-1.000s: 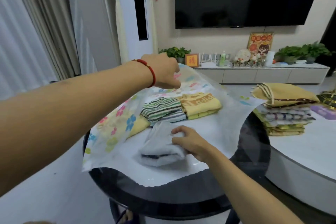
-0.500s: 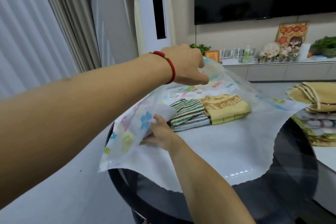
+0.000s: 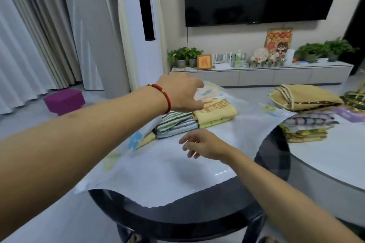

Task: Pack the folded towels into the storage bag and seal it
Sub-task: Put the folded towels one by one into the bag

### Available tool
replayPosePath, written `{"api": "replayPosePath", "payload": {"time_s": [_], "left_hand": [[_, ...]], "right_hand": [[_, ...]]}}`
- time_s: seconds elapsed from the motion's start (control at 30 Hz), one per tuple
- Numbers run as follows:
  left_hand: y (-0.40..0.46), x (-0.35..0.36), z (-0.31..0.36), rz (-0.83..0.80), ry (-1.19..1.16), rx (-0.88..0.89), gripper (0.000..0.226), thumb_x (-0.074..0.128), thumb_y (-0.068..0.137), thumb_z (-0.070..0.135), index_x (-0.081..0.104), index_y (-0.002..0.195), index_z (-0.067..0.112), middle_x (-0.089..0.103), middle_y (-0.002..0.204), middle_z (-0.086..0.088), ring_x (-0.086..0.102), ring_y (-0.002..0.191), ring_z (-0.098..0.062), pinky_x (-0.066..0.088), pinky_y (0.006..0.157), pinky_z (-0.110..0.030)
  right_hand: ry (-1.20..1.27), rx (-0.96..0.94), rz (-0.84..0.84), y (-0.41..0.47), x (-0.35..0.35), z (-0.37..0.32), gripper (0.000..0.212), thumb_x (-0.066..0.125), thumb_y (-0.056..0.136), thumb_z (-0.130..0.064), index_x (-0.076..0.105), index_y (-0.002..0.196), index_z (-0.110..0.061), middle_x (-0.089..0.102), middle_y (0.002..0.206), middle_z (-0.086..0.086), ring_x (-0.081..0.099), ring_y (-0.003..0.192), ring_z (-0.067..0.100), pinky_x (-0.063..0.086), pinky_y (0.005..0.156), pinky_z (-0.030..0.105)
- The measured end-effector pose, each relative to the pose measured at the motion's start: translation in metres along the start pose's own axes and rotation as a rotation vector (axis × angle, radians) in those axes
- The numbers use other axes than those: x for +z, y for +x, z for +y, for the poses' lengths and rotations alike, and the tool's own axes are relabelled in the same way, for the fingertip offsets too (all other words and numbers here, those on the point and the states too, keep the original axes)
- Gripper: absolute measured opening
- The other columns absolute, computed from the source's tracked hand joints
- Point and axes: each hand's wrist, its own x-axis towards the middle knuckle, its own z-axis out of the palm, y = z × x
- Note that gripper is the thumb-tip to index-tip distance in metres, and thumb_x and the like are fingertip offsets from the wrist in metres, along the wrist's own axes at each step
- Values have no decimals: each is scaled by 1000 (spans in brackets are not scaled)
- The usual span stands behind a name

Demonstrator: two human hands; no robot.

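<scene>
Round black table, white table beside. Storage bag spread flat, striped towel and yellow towel inside. Left hand lifting top flap; right hand loose-fingered, empty, over bag. Towel stack waiting on white table.

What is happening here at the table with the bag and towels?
A person is packing folded towels into a flowered storage bag lying on a round black table. The left hand holds up the bag's top layer, and the right hand hovers empty at the opening. A striped towel and a yellow towel lie side by side inside. More folded towels wait stacked on the white table to the right. The bag is not yet sealed.
</scene>
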Motion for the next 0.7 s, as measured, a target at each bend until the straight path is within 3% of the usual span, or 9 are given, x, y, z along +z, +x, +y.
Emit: {"api": "replayPosePath", "payload": {"time_s": [0.2,0.33,0.4,0.5,0.57,0.63,0.7], "left_hand": [[29,16,51,17,48,112,58,53,84,55,52,137,32,35,157,1,49,127,-29,46,80,-41],[55,26,83,19,68,190,55,51,84,57,56,132,31,39,155,3,52,122,-31,48,80,-44],[67,34,95,39,89,223,56,50,84,58,56,132,31,41,153,5,52,120,-30,49,78,-44],[88,46,103,59,71,215,58,50,85,59,53,137,32,48,147,5,53,117,-29,50,77,-43],[103,52,103,51,31,195,60,52,84,58,51,138,33,50,145,4,54,117,-28,49,77,-41],[117,57,101,46,-24,172,62,52,82,60,52,138,34,53,142,4,54,117,-27,49,78,-39],[128,64,98,54,-64,153,65,52,80,65,52,137,35,55,140,4,55,116,-26,45,74,-35]], "right_hand": [[43,87,127,-114,-123,56,21,64,88,-23,79,103,-20,80,94,7,76,77,22,61,68,28],[126,133,534,-160,-195,100,22,57,85,-16,78,77,-12,69,69,12,60,61,29,44,49,26],[31,198,807,-162,-227,124,25,56,91,-13,73,73,-8,64,65,13,56,63,28,41,51,31],[-282,351,1043,-141,-268,147,23,57,92,-18,72,91,-1,70,84,21,64,78,32,51,68,41],[-430,405,1126,-123,-291,153,27,57,92,-19,72,111,-7,70,110,20,63,106,35,53,85,44],[-518,443,1116,-103,-313,154,36,59,96,-25,64,130,-15,58,134,21,49,129,37,46,100,48],[-605,536,1006,-85,-331,160,46,57,100,-37,53,144,-24,50,144,22,44,135,42,42,106,51]]}}
